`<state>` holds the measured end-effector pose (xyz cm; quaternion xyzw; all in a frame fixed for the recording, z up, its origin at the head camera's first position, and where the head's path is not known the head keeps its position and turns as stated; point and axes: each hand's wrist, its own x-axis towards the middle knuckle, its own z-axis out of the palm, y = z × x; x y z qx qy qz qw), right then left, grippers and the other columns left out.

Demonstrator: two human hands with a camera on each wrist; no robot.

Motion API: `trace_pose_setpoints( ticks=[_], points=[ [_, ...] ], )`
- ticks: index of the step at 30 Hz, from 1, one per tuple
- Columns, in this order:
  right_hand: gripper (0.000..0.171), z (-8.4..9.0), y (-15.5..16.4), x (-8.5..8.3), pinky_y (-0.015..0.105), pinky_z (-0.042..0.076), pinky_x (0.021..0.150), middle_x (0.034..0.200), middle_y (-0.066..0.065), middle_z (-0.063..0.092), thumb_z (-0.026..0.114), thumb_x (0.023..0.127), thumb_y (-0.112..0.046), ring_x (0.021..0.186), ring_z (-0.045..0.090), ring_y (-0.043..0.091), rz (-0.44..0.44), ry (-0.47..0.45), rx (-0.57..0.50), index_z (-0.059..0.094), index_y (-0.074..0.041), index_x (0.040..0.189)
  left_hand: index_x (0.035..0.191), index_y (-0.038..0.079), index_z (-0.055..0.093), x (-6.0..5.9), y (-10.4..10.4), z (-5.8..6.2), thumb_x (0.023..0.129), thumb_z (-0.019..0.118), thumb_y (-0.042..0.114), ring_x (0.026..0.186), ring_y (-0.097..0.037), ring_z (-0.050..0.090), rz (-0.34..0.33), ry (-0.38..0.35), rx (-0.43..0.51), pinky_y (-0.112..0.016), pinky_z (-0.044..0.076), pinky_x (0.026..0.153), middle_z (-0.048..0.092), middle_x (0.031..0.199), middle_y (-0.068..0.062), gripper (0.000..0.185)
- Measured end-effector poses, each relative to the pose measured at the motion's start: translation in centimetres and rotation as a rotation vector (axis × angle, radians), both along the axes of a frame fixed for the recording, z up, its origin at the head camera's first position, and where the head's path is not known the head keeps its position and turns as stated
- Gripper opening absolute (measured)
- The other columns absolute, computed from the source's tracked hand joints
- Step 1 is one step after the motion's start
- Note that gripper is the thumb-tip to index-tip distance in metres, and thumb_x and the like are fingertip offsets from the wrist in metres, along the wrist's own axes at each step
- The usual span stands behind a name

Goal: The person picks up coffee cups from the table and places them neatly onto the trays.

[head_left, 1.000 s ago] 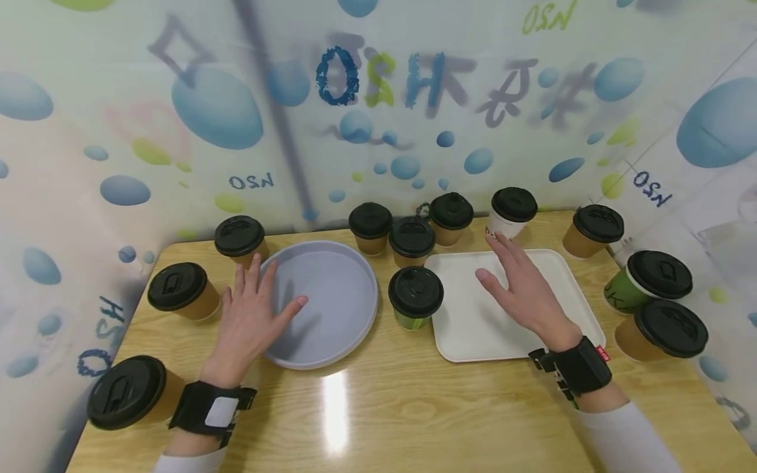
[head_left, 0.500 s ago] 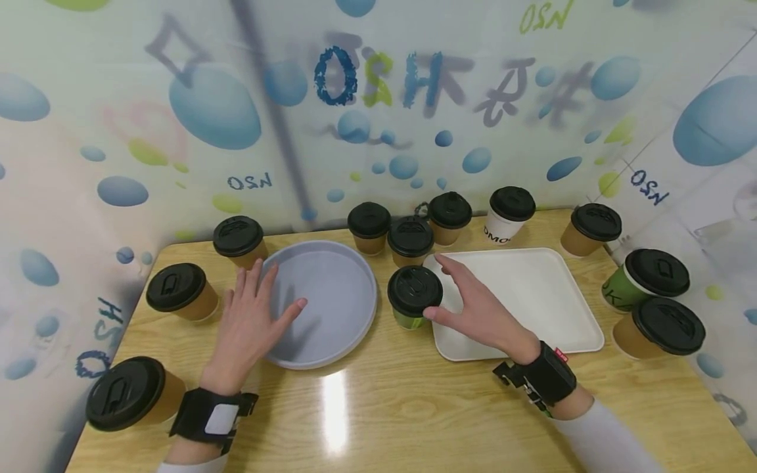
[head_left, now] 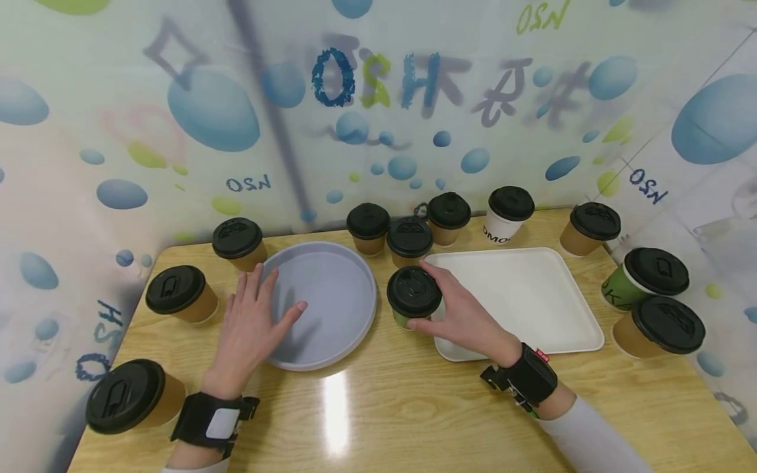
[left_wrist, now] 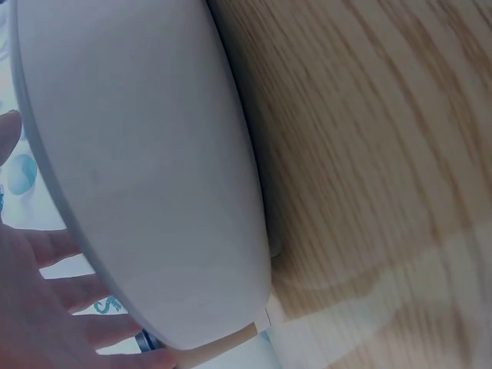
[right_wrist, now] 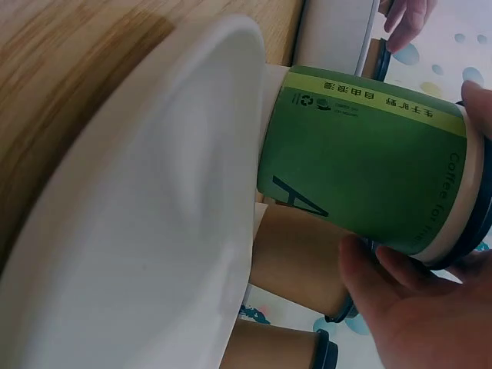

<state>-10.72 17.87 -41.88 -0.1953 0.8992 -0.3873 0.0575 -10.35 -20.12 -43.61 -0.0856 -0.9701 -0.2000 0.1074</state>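
Observation:
In the head view, my left hand [head_left: 248, 328] lies with spread, straight fingers over the left rim of a round grey-lilac plate [head_left: 328, 302]; contact there is unclear. The plate's pale side wall [left_wrist: 154, 169] fills much of the left wrist view. My right hand [head_left: 473, 322] holds a green paper coffee cup [right_wrist: 361, 161] with a black lid [head_left: 414, 289], thumb on one side and fingers on the other. Upright between plate and tray, the cup shows printed lettering in the right wrist view. Beside it lies a white rectangular tray [head_left: 520, 302], partly under my right hand.
Several brown lidded cups stand around, including one at the left front [head_left: 168, 394] and one at the back [head_left: 369, 243]. A white cup [head_left: 501, 226] is behind the tray; another green cup [head_left: 618, 289] stands to its right. A patterned wall [head_left: 378, 105] closes the back.
My right hand has moved left from above the white tray to the green coffee cup and closed around it. My left hand has stayed nearly still by the plate.

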Motion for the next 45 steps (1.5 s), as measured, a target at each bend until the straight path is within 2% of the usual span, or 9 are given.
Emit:
trace_pose_setpoints(
  ticks=[7,13,18,23,28,36,45],
  points=[
    [0.101,0.2,0.4,0.1,0.06,0.036,0.114,0.162,0.01,0.036,0.084,0.085,-0.047,0.148,0.038,0.033,-0.026,0.029,-0.033,0.028,-0.016,0.163,0.149,-0.005,0.047,-0.1,0.3,-0.2,0.094,0.072,0.05,0.145,-0.059,0.027,-0.011,0.018,0.013,-0.077,0.029,0.106,0.032,0.16,-0.032,0.081],
    [0.101,1.5,1.4,0.2,0.059,0.038,0.113,0.162,0.012,0.035,0.085,0.085,-0.041,0.147,0.038,0.033,-0.064,0.04,-0.054,0.027,-0.014,0.164,0.147,-0.006,0.048,0.0,0.9,0.0,0.093,0.074,0.047,0.145,-0.06,0.025,-0.024,0.032,0.017,-0.077,0.029,0.107,0.031,0.159,-0.033,0.08],
    [0.101,2.3,2.7,-0.2,0.057,0.043,0.109,0.158,0.016,0.038,0.087,0.085,-0.033,0.141,0.044,0.035,-0.111,0.064,-0.09,0.026,-0.012,0.163,0.144,-0.008,0.052,-0.2,1.3,-0.3,0.091,0.077,0.046,0.144,-0.062,0.025,-0.051,0.079,0.002,-0.074,0.029,0.109,0.032,0.158,-0.035,0.08],
    [0.101,2.5,3.8,-1.1,0.058,0.042,0.11,0.16,0.018,0.035,0.087,0.085,-0.031,0.144,0.041,0.036,-0.149,0.093,-0.103,0.026,-0.011,0.164,0.144,-0.008,0.052,-0.3,1.7,-0.4,0.09,0.076,0.047,0.144,-0.061,0.026,-0.065,0.096,-0.009,-0.073,0.028,0.111,0.033,0.157,-0.035,0.08],
    [0.1,2.2,4.7,-2.3,0.061,0.041,0.11,0.164,0.021,0.029,0.085,0.087,-0.032,0.147,0.035,0.04,-0.183,0.101,-0.086,0.025,-0.009,0.164,0.144,-0.007,0.052,-0.2,1.9,-0.4,0.091,0.076,0.048,0.145,-0.06,0.026,-0.062,0.088,-0.015,-0.074,0.029,0.109,0.032,0.158,-0.034,0.08],
    [0.099,0.5,5.3,-4.5,0.063,0.03,0.116,0.165,0.023,0.025,0.08,0.09,-0.035,0.151,0.029,0.041,-0.225,0.06,-0.048,0.02,-0.005,0.164,0.146,-0.006,0.051,0.2,2.2,-0.5,0.092,0.074,0.05,0.146,-0.06,0.023,-0.06,0.051,-0.013,-0.075,0.027,0.11,0.03,0.16,-0.033,0.081],
    [0.104,-0.3,5.5,-5.3,0.061,0.03,0.117,0.166,0.023,0.021,0.08,0.09,-0.034,0.151,0.028,0.041,-0.232,0.037,-0.071,0.015,-0.003,0.164,0.146,-0.004,0.051,0.6,2.8,0.0,0.091,0.075,0.048,0.145,-0.06,0.026,-0.08,0.074,-0.008,-0.077,0.029,0.107,0.033,0.159,-0.032,0.079]
  ],
)
